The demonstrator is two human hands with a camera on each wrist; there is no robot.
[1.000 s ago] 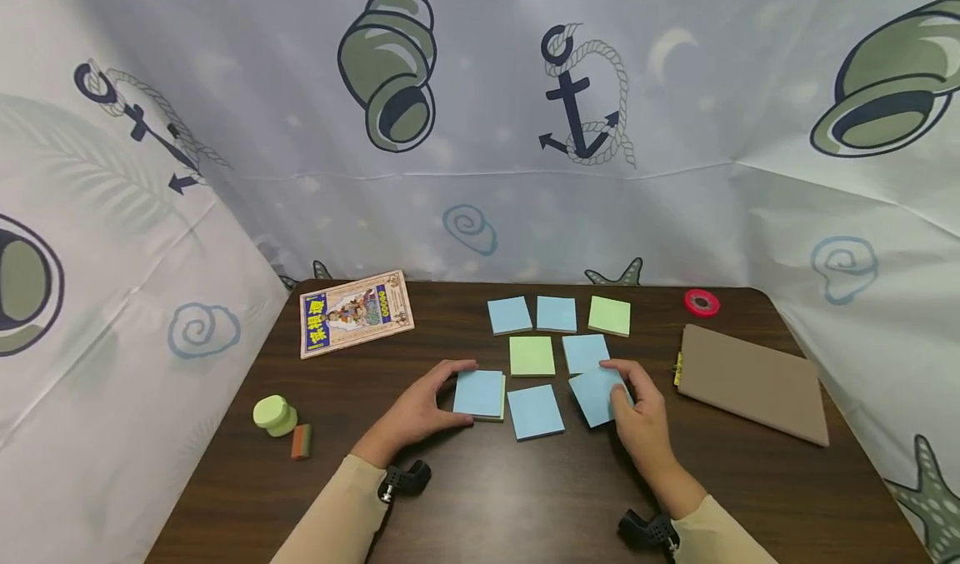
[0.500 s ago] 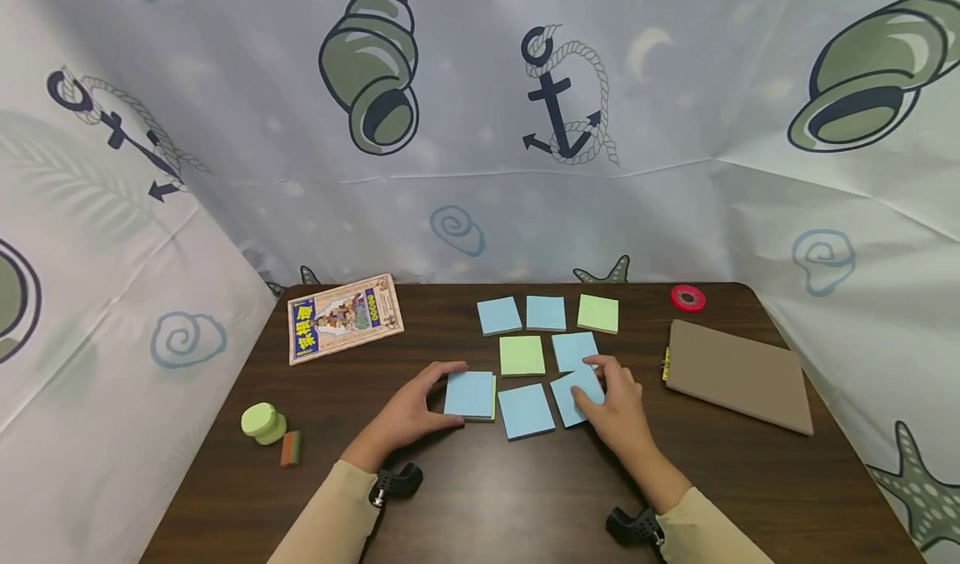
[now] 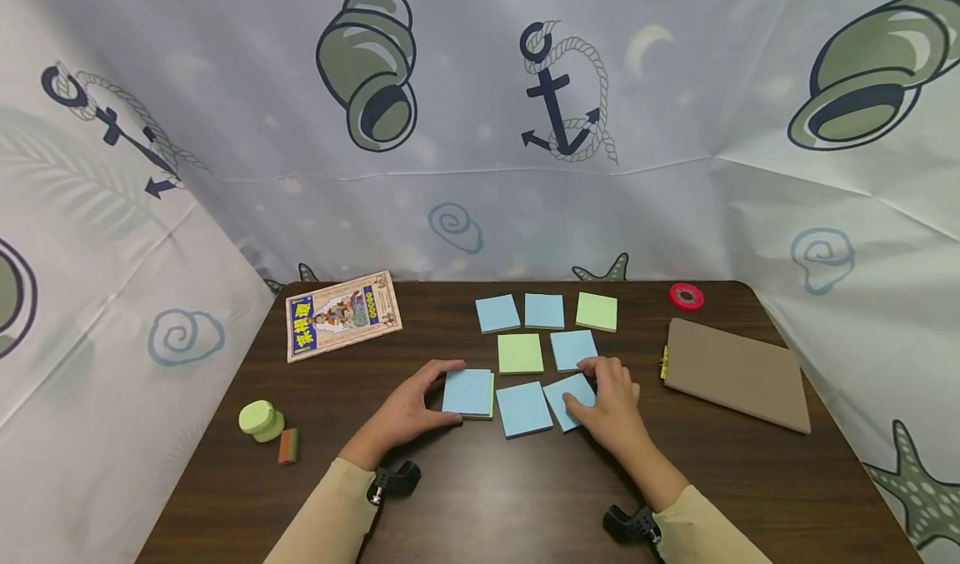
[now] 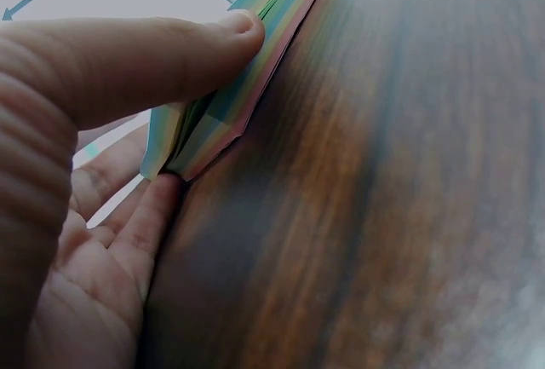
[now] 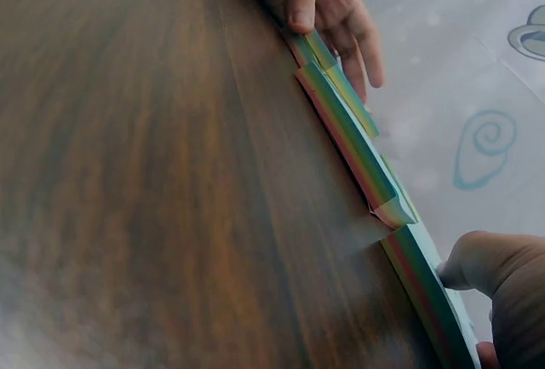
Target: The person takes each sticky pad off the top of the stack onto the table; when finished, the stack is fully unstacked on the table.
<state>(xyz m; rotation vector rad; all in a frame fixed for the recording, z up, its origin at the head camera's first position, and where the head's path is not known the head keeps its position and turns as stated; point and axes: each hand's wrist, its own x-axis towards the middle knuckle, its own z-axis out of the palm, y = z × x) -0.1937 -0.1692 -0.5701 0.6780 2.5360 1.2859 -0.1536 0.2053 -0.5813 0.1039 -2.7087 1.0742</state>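
Observation:
My left hand (image 3: 405, 411) holds a small stack of sticky note pads (image 3: 467, 392), blue on top with a green edge showing beneath. Its thumb lies along the near side and its fingers reach round the far side; in the left wrist view the layered edges (image 4: 226, 100) appear between them. Farther right, my right hand (image 3: 617, 406) pinches a tilted blue sticky note pad (image 3: 564, 397) between thumb and fingers. Another blue sticky note pad (image 3: 523, 410) lies between the two hands. From the right wrist, my right thumb (image 5: 485, 262) touches the top of its striped-edge pad (image 5: 417, 288).
Behind the hands lie a green pad (image 3: 521, 353), blue pads (image 3: 573, 350) and another green pad (image 3: 597, 311). A booklet (image 3: 345, 316), a pale green round container (image 3: 260, 420) and an eraser-like block (image 3: 288, 446) sit left. A brown notebook (image 3: 735, 372) and red disc (image 3: 686, 296) are right.
My right hand has moved left with the blue pad, bringing it beside the middle blue pad. The left hand keeps its hold on the stack. The head view has shifted slightly.

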